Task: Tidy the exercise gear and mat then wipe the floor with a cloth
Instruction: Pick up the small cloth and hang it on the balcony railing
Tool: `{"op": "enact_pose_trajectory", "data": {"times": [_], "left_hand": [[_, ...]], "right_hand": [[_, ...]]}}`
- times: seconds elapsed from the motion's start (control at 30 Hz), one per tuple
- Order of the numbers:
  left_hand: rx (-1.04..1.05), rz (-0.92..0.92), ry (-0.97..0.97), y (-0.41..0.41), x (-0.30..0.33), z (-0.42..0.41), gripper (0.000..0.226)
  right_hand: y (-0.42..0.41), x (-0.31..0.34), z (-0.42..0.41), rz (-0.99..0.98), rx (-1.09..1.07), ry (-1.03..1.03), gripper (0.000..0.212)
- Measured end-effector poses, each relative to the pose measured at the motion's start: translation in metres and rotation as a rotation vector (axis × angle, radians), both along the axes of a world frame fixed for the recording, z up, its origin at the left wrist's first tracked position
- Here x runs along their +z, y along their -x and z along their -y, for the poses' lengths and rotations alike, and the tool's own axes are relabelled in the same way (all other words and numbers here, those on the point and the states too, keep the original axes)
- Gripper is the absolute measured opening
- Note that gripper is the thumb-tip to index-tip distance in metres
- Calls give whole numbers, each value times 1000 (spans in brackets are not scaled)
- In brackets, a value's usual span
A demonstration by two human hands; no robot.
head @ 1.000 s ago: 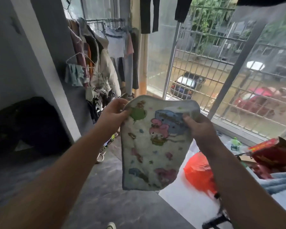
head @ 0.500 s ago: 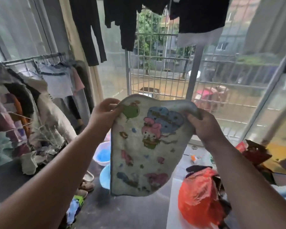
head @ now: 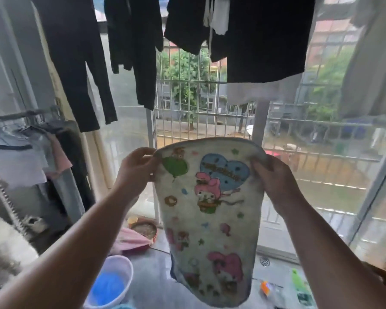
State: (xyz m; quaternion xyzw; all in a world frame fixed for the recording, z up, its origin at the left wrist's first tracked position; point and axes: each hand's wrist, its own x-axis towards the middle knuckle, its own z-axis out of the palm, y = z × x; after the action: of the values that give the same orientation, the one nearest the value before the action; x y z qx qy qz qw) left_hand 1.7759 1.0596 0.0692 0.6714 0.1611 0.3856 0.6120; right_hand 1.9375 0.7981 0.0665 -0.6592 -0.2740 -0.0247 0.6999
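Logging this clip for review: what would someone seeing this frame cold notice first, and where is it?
Dead centre, a cartoon-printed cloth hangs spread out, its top corners pinched by the left hand and the right hand. Above it, dark clothes hang across the top in front of a barred window. Low left, a white basin with blue inside sits on the floor.

A cloth hung in the middle of the view, its top left corner pinched by the left hand and its top right corner by the right hand. Behind it stood the barred window, with clothes hanging above and a clothes rack at the far left. Below on the floor, a basin sat near left of the cloth, a dish lay farther back by the window, and a bottle lay near right.
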Motion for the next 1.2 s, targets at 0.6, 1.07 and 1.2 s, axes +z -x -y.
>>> {"op": "enact_pose_trajectory", "data": {"times": [0.6, 1.07, 1.2], "left_hand": [[-128, 27, 36, -386, 0, -335, 30], [-224, 49, -65, -673, 17, -484, 8], [-202, 20, -96, -763, 15, -520, 5]], "right_hand": [[-359, 0, -317, -32, -151, 31, 18], [-637, -4, -451, -21, -201, 1, 18], [-740, -6, -481, 29, -130, 41, 16]]}}
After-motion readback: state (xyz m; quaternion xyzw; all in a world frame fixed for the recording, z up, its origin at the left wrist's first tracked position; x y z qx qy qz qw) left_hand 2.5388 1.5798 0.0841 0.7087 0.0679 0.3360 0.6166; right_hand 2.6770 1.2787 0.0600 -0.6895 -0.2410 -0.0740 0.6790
